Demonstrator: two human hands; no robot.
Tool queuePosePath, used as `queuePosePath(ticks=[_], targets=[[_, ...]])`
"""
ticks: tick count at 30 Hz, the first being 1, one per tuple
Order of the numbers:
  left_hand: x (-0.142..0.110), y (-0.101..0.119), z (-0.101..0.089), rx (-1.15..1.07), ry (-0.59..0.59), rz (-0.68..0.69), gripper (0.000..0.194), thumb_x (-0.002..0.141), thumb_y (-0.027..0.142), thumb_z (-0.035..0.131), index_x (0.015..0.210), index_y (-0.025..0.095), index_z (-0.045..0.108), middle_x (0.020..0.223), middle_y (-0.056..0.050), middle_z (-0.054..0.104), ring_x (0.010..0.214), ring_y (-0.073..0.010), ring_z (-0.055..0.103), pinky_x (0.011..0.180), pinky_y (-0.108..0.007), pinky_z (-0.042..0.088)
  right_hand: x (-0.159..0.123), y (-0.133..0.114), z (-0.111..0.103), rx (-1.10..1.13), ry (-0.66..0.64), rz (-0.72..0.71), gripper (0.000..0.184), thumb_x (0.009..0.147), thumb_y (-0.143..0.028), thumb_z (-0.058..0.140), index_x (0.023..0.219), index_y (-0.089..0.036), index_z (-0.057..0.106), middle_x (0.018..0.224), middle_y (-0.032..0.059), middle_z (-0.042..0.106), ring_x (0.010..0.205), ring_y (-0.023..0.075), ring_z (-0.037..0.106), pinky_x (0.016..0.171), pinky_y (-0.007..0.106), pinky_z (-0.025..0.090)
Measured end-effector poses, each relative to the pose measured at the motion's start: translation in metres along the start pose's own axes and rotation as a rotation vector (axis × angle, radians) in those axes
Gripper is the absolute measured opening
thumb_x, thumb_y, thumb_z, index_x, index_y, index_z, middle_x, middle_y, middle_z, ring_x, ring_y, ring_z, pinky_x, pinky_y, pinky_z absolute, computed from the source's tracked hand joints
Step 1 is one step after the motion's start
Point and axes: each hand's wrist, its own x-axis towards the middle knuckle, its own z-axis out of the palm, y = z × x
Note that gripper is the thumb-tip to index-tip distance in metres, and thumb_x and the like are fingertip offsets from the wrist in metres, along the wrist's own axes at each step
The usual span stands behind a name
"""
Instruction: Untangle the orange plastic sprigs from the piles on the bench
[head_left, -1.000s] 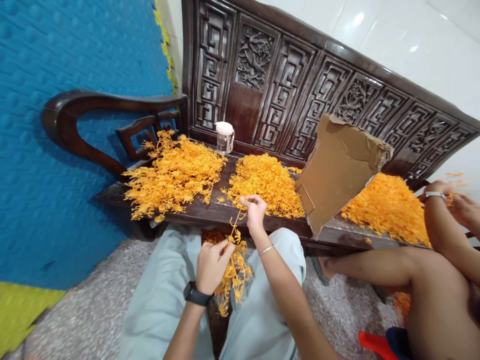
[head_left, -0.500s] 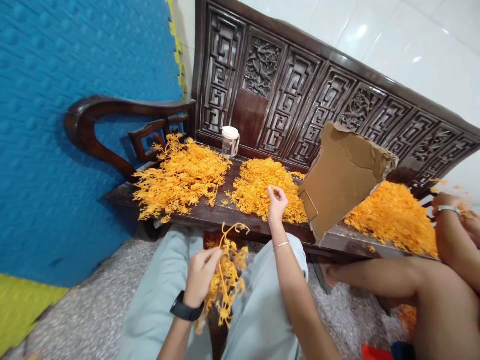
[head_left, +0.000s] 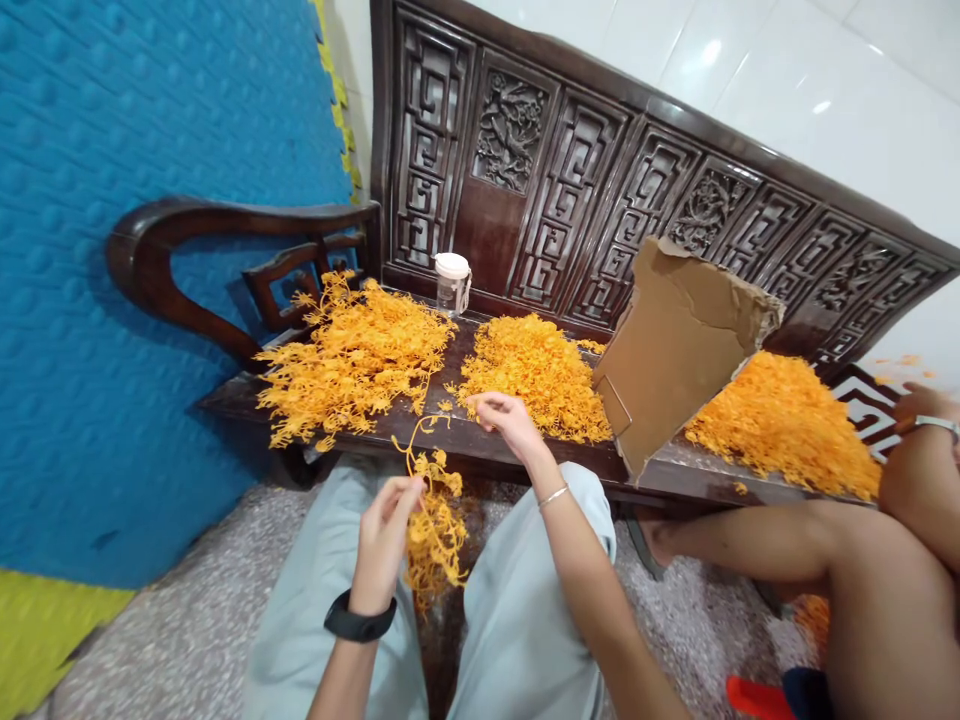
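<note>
Carved bench (head_left: pixel 667 467) under orange heaps (head_left: pixel 360 350); from afar I see the left grip (head_left: pixel 381 535) pinching an orange sprig (head_left: pixel 435 535) in front of it, but can't tell whether the right grip (head_left: pixel 516 428) holds anything.

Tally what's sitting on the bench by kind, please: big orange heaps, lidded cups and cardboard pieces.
Big orange heaps: 3
Lidded cup: 1
Cardboard piece: 1
Total: 5
</note>
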Motion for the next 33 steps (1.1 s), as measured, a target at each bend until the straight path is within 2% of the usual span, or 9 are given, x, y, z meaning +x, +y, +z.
queuePosePath(ticks=[3, 6, 8, 12, 17, 20, 27, 30, 33], targets=[[0.000, 0.001, 0.006, -0.169, 0.121, -0.004, 0.029, 0.059, 0.033, 0.065, 0.077, 0.018, 0.049, 0.076, 0.000, 0.055, 0.074, -0.0140, 0.053, 0.070, -0.025, 0.043, -0.008, 0.003, 0.018, 0.028, -0.156, 0.060, 0.034, 0.058, -0.036, 0.067, 0.085, -0.018, 0.056, 0.055, -0.0058, 0.050, 0.047, 0.0057, 0.043, 0.047, 0.018, 0.035], [0.001, -0.001, 0.010, -0.324, 0.205, 0.047, 0.033, 0.055, 0.025, 0.069, 0.071, 0.019, 0.040, 0.081, 0.000, 0.055, 0.081, -0.0141, 0.054, 0.080, -0.029, 0.042, -0.014, 0.010, 0.035, 0.067, -0.226, 0.083, 0.038, 0.055, -0.035, 0.070, 0.082, -0.018, 0.049, 0.057, -0.0064, 0.053, 0.046, 0.0057, 0.047, 0.049, 0.019, 0.039], [0.003, -0.003, 0.009, -0.344, 0.239, 0.066, 0.035, 0.055, 0.023, 0.069, 0.067, 0.019, 0.037, 0.085, -0.001, 0.056, 0.083, -0.0144, 0.054, 0.082, -0.031, 0.042, -0.018, 0.013, 0.042, 0.068, -0.276, 0.083, 0.039, 0.054, -0.033, 0.072, 0.079, -0.017, 0.046, 0.060, -0.0056, 0.054, 0.048, 0.0058, 0.049, 0.050, 0.019, 0.041], [0.005, -0.005, 0.003, -0.302, 0.207, 0.050, 0.035, 0.055, 0.025, 0.070, 0.061, 0.019, 0.035, 0.084, -0.003, 0.059, 0.078, -0.0159, 0.056, 0.077, -0.032, 0.045, -0.022, 0.014, 0.043, 0.045, -0.446, 0.105, 0.039, 0.055, -0.030, 0.072, 0.078, -0.016, 0.045, 0.061, -0.0051, 0.053, 0.052, 0.0059, 0.051, 0.052, 0.018, 0.042], [0.003, 0.000, -0.001, -0.299, 0.122, 0.069, 0.038, 0.056, 0.022, 0.069, 0.056, 0.019, 0.032, 0.071, 0.000, 0.060, 0.072, -0.0146, 0.057, 0.072, -0.029, 0.045, -0.024, 0.011, 0.038, 0.060, -0.555, 0.139, 0.037, 0.056, -0.027, 0.072, 0.079, -0.015, 0.046, 0.063, -0.0037, 0.055, 0.054, 0.0060, 0.052, 0.051, 0.017, 0.042], [0.002, 0.000, -0.004, -0.266, 0.095, 0.081, 0.036, 0.058, 0.022, 0.069, 0.057, 0.019, 0.033, 0.070, 0.001, 0.060, 0.070, -0.0134, 0.055, 0.071, -0.028, 0.044, -0.023, 0.012, 0.035, 0.101, -0.550, 0.144, 0.036, 0.058, -0.028, 0.071, 0.080, -0.015, 0.047, 0.065, -0.0026, 0.056, 0.054, 0.0070, 0.053, 0.052, 0.019, 0.044], [0.002, -0.006, -0.003, -0.175, 0.155, 0.070, 0.029, 0.059, 0.025, 0.066, 0.060, 0.019, 0.038, 0.072, -0.001, 0.059, 0.068, -0.0143, 0.055, 0.071, -0.030, 0.043, -0.022, 0.011, 0.035, 0.112, -0.494, 0.092, 0.027, 0.069, -0.035, 0.062, 0.080, -0.014, 0.050, 0.066, -0.0006, 0.057, 0.054, 0.0080, 0.055, 0.056, 0.022, 0.045], [0.001, -0.005, -0.001, -0.155, 0.177, 0.079, 0.028, 0.059, 0.027, 0.066, 0.062, 0.018, 0.040, 0.074, -0.002, 0.059, 0.070, -0.0153, 0.056, 0.071, -0.031, 0.044, -0.023, 0.009, 0.036, 0.078, -0.495, 0.093, 0.025, 0.069, -0.035, 0.062, 0.076, -0.013, 0.052, 0.067, -0.0002, 0.057, 0.056, 0.0081, 0.055, 0.059, 0.022, 0.044], [0.001, -0.005, -0.001, -0.144, 0.152, 0.099, 0.034, 0.056, 0.026, 0.069, 0.060, 0.019, 0.036, 0.075, -0.003, 0.060, 0.067, -0.0150, 0.057, 0.069, -0.031, 0.046, -0.023, 0.009, 0.037, 0.050, -0.489, 0.104, 0.025, 0.068, -0.035, 0.063, 0.073, -0.013, 0.052, 0.067, -0.0006, 0.057, 0.057, 0.0079, 0.054, 0.060, 0.022, 0.044]])
